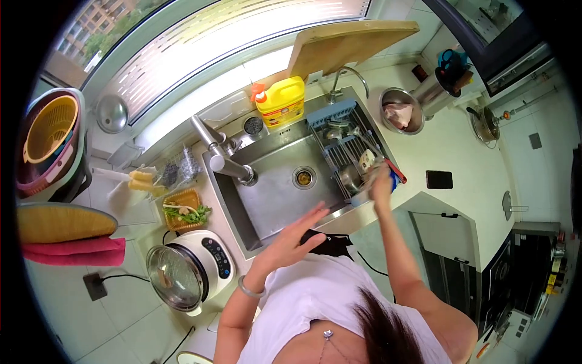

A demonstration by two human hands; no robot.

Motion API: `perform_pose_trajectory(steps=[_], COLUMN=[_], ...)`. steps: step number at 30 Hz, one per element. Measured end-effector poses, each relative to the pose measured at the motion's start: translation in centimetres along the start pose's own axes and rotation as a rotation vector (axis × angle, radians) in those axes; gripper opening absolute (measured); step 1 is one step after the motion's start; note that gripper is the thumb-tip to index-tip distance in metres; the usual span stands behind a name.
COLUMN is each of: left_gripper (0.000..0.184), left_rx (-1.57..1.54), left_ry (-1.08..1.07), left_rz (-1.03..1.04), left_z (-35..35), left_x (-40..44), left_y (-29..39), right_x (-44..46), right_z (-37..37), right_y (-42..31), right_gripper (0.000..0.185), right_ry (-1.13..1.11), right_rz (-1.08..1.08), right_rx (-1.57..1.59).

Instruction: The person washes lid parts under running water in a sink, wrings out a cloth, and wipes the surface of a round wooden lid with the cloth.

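My left hand (292, 242) hangs over the front edge of the steel sink (273, 194), fingers stretched apart, with nothing in it. At the right side of the sink, my right hand (381, 185) is at the front corner of the blue-grey dish rack (332, 116). Motion smears its fingers, so I cannot make out whether they hold anything. Close by are a patterned cream dish (367, 159), a metal bowl (350, 179) and a red and blue item (396, 172), partly behind the hand. The faucet (227, 164) stands at the sink's left.
A yellow detergent jug (282, 103) stands behind the sink. To the right are a metal bowl with raw meat (398, 114) and a phone (439, 179). On the left sit a basket of greens (183, 209) and a white cooker (213, 258). A cutting board (345, 45) leans by the window.
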State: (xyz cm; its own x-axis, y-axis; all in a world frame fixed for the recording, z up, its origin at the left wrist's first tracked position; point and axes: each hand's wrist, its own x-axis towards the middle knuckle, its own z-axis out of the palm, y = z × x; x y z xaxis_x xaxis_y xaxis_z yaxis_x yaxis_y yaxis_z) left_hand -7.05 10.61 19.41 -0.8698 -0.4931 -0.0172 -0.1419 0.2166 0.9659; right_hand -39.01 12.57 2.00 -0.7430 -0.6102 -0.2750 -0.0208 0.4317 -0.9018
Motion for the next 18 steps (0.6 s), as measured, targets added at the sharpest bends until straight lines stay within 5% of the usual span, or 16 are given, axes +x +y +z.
perform_pose_trajectory(steps=[2,5,8,10,14,16,18], left_gripper=[0.049,0.042,0.038,0.037,0.036,0.035,0.035], left_rx=[0.07,0.044,0.036,0.051,0.092,0.11,0.121], left_ry=[0.098,0.164,0.199,0.248,0.284,0.299,0.339], left_rz=[-0.164,-0.19,-0.212,-0.233,-0.271,-0.298,-0.332], left_z=[-0.2,-0.4,-0.4,-0.6,-1.0,-1.2,-1.3], left_x=[-1.3,-2.4,-2.9,-3.2,-3.8,-4.4,-5.0], left_y=[-0.7,-1.5,-1.7,-2.1,-2.0,-2.0,-2.2], right_x=[3.3,7.2,10.9,11.2,14.3,16.2,16.1], right_z=[-3.1,-7.0,-10.5,-11.1,-13.9,-16.0,-18.4], right_y=[-0.7,0.0,3.4,3.3,4.1,5.5,5.2], right_gripper=[0.037,0.032,0.055,0.077,0.094,0.088,0.08], right_ry=[0.094,0.218,0.103,0.437,0.835,0.834,0.454], right_rz=[0.059,0.094,0.107,0.119,0.463,0.61,0.639], right_rx=[0.505,0.376,0.48,-0.078,-0.408,-0.517,-0.885])
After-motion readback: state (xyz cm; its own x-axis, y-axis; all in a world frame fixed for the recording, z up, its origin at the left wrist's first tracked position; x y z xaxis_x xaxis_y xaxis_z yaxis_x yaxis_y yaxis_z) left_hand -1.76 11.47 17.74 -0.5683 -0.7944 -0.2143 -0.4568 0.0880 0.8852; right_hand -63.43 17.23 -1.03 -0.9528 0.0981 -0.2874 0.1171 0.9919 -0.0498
